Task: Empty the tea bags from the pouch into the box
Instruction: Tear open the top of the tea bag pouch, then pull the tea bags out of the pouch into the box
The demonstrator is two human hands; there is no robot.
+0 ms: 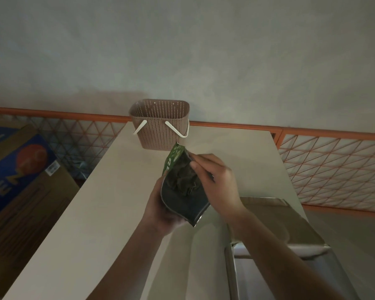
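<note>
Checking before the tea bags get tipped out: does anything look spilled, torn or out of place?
Nothing stands out. The left hand holds the open pouch, the right hand holds its rim, and the basket stands upright on the table.

Perforated basket (pixel 159 124) (white handles) on table (pixel 91 202); printed carton (pixel 15 169) left.

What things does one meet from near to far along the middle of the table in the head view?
Left hand under the pouch → green pouch, open at the top → brown basket with white handles → grey wall.
</note>
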